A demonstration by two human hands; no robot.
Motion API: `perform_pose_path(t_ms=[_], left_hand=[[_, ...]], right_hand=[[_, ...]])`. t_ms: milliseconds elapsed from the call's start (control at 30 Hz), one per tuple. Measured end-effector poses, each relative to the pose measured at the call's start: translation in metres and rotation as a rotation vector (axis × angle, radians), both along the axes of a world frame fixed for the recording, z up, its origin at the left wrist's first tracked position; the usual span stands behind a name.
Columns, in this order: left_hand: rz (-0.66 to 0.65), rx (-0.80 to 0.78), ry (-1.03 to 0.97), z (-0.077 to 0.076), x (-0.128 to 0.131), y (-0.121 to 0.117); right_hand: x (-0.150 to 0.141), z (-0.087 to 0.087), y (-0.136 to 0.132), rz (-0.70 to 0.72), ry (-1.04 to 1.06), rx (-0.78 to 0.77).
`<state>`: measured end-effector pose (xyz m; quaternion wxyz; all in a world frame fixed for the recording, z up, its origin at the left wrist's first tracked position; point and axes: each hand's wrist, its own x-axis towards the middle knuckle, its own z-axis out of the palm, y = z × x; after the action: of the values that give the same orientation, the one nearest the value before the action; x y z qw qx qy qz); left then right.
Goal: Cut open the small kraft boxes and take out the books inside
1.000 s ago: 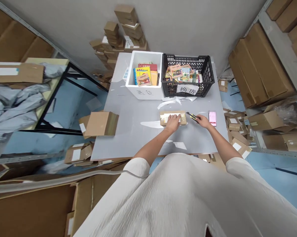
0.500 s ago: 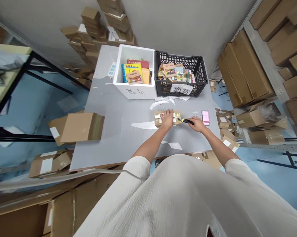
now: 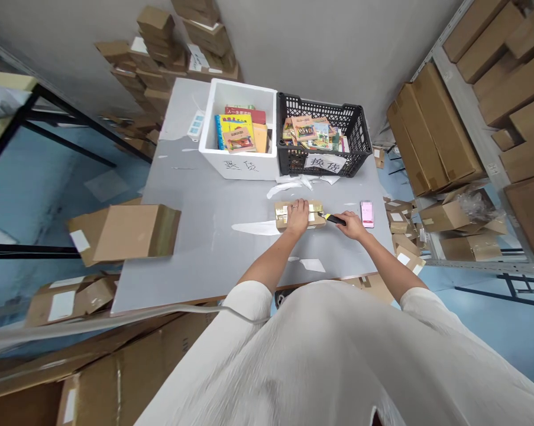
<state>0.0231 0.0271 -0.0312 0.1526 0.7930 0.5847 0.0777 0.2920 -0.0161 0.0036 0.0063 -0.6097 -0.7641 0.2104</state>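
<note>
A small taped cardboard box (image 3: 281,216) lies on the grey table (image 3: 196,236) in front of me. My left hand (image 3: 297,218) grips it from above, fingers over its top near the middle. In my right hand (image 3: 352,225) is a black and yellow box cutter (image 3: 335,219), its handle wrapped by the fingers. The cutter's tip meets the box's right end, on the shiny tape. How deep the blade sits is too small to tell.
Behind the box stand a white foam bin (image 3: 249,164) and a black plastic crate (image 3: 359,142), both holding books. A phone (image 3: 366,214) lies right of my right hand. An open carton (image 3: 129,232) sits at the table's left edge. Paper scraps (image 3: 258,228) lie around.
The view has shifted slightly. My left hand stays on the box, and the box cutter remains at its right end with little visible movement.
</note>
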Motion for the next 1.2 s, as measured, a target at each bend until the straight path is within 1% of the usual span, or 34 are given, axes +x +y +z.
perform_pose_path(t_ms=[200, 400, 567, 767, 967, 1100, 1200], left_hand=[[0.012, 0.032, -0.045, -0.013, -0.001, -0.005], [0.013, 0.027, -0.063, -0.019, -0.003, -0.004], [0.014, 0.022, -0.047, -0.017, -0.004, -0.005], [-0.009, 0.013, -0.034, -0.016, -0.007, -0.004], [-0.074, 0.0, 0.006, -0.01, -0.015, 0.001], [-0.045, -0.021, 0.024, -0.005, -0.012, 0.005], [-0.031, -0.026, 0.039, -0.003, -0.008, 0.004]], right_hand=[[-0.006, -0.01, -0.003, -0.034, 0.045, 0.058], [0.003, -0.013, 0.002, -0.018, 0.091, 0.074], [0.012, -0.015, 0.004, -0.002, 0.113, 0.079], [0.02, -0.015, 0.005, 0.034, 0.086, 0.113], [0.01, -0.016, 0.01, 0.06, 0.069, 0.094], [0.003, -0.015, 0.016, 0.091, 0.076, 0.097], [0.008, -0.013, 0.021, 0.092, 0.084, 0.097]])
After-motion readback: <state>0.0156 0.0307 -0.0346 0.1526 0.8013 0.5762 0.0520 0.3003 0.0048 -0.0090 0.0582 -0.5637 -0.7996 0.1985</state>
